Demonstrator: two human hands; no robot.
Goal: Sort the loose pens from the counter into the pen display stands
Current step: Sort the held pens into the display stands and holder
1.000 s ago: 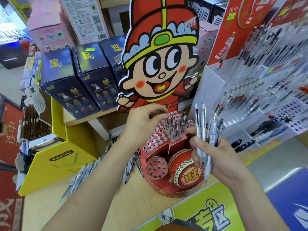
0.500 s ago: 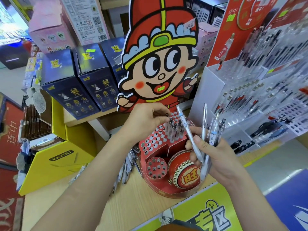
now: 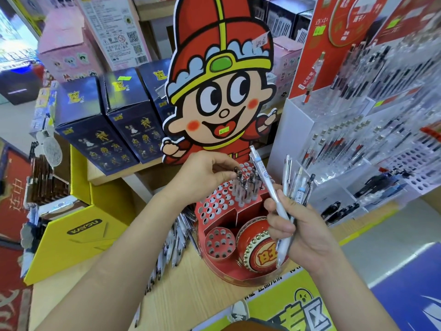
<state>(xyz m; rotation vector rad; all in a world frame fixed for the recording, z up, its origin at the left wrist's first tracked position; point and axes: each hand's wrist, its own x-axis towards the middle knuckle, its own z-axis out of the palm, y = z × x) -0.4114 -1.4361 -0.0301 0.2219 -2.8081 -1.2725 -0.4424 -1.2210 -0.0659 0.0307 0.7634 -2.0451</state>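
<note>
My left hand (image 3: pixel 205 173) is reaching over the red pen stand (image 3: pixel 214 207), its fingertips pinching the top of one pen (image 3: pixel 239 185) standing in the back rows. My right hand (image 3: pixel 303 225) is gripping a bundle of pens (image 3: pixel 301 187). Thumb and forefinger are holding one white pen (image 3: pixel 268 185) tilted leftward, with roughly four more upright behind it. Loose pens (image 3: pixel 177 235), too heaped to count, are lying on the counter (image 3: pixel 191 295) just left of the stand.

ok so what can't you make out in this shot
Head view:
- Whether the left hand pinches a standing pen in the red stand: its fingers cover the cap.
- Count of loose pens on the counter: the left forearm hides part.
- Count of held pens in the right hand: they overlap.
- Rack pens on the clear rack: blurred.
</note>
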